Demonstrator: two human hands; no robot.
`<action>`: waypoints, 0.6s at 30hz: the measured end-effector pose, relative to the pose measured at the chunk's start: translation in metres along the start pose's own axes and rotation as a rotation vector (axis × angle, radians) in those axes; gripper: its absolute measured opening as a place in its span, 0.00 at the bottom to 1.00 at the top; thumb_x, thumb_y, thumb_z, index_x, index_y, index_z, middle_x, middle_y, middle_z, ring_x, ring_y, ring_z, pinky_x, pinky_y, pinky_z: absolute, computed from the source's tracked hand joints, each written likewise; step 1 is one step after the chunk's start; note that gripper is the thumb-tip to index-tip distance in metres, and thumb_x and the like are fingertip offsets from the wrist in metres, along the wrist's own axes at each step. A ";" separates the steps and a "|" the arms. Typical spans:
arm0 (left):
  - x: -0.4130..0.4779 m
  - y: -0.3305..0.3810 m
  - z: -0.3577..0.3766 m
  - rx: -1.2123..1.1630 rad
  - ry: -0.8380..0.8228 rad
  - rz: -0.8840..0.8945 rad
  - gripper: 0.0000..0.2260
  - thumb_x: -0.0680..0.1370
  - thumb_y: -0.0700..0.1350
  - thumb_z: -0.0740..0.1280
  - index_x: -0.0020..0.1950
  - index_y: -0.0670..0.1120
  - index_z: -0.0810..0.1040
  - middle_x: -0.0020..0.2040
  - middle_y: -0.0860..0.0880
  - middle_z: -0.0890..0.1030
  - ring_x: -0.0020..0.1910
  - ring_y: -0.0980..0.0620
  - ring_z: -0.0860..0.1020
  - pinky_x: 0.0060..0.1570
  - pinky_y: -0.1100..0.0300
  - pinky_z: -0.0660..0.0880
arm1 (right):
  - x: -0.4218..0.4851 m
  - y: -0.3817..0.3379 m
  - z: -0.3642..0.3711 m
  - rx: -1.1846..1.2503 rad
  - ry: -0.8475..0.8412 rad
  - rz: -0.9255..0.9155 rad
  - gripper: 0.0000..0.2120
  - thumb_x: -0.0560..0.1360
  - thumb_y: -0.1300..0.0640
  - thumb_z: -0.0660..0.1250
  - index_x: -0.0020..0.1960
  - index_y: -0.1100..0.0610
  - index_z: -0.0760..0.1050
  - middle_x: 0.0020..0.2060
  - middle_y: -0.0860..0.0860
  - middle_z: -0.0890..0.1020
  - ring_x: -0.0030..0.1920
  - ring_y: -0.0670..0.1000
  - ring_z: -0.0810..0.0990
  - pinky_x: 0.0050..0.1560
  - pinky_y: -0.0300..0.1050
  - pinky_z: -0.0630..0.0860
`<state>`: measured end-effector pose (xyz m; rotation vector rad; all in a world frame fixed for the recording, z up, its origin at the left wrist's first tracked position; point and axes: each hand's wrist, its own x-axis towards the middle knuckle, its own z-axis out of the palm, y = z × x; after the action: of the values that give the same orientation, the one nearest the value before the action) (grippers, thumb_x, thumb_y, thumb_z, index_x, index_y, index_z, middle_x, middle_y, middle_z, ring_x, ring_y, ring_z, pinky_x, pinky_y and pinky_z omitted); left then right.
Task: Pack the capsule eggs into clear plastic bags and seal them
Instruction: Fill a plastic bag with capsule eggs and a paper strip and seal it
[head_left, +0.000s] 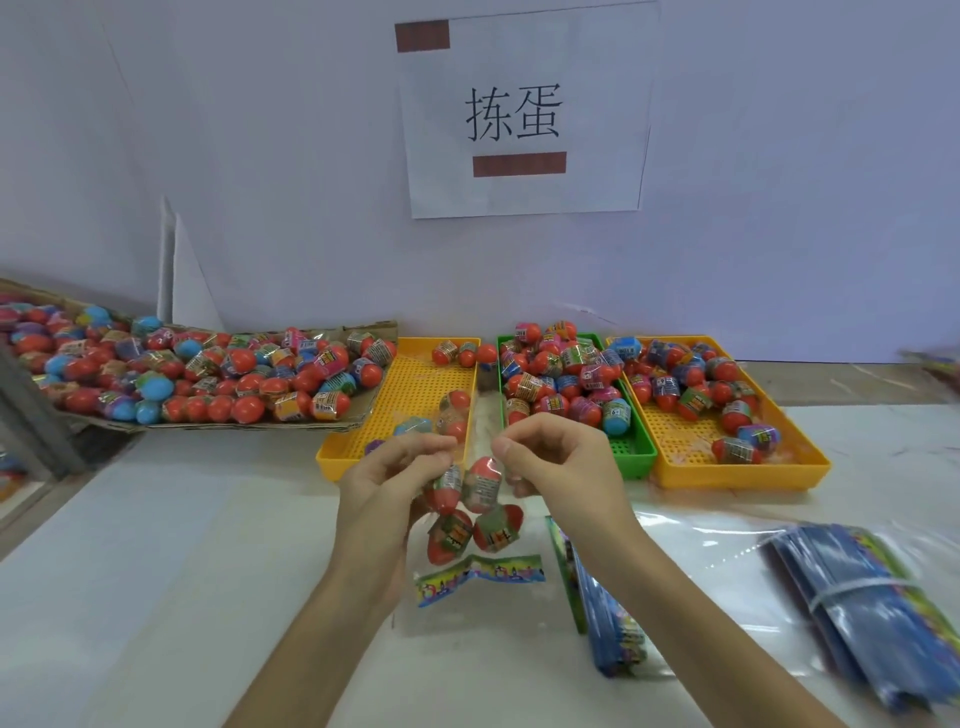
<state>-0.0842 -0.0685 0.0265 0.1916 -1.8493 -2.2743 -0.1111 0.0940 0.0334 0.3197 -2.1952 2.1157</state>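
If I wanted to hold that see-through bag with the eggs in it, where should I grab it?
Grab the clear bag by its top edge, one corner each side, from above, as the left hand and right hand pinch it now. The eggs hang low inside, so holding the open top probably keeps them from spilling.

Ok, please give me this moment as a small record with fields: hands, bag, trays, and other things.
left hand: pinches the bag's top edge
right hand: pinches the same edge, opposite side
clear bag: held above the table, four capsule eggs inside, colourful strip at its bottom
trays: near yellow tray few eggs; green tray piled; far yellow tray partly filled
cardboard tray: many eggs, at left
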 end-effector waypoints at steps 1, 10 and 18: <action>0.000 -0.001 0.000 0.021 0.003 0.013 0.09 0.76 0.35 0.71 0.42 0.47 0.87 0.46 0.46 0.85 0.43 0.50 0.83 0.39 0.57 0.80 | -0.001 0.002 0.002 -0.020 0.013 0.025 0.06 0.76 0.60 0.73 0.40 0.53 0.82 0.32 0.48 0.82 0.33 0.46 0.79 0.38 0.42 0.80; 0.003 -0.003 -0.003 0.009 0.026 0.016 0.07 0.71 0.39 0.76 0.46 0.49 0.85 0.43 0.46 0.84 0.46 0.46 0.82 0.46 0.53 0.80 | -0.006 0.004 0.008 0.001 0.006 0.001 0.09 0.74 0.64 0.74 0.41 0.51 0.84 0.36 0.50 0.85 0.36 0.47 0.81 0.36 0.39 0.79; 0.001 0.002 0.000 -0.134 -0.009 -0.053 0.19 0.71 0.49 0.73 0.58 0.42 0.82 0.47 0.42 0.83 0.42 0.49 0.81 0.41 0.61 0.80 | -0.002 0.000 0.000 0.145 0.076 0.086 0.03 0.74 0.62 0.74 0.45 0.55 0.85 0.35 0.49 0.85 0.35 0.44 0.81 0.39 0.39 0.79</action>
<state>-0.0853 -0.0691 0.0281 0.2129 -1.7070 -2.4284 -0.1095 0.0945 0.0328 0.1529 -2.0552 2.2973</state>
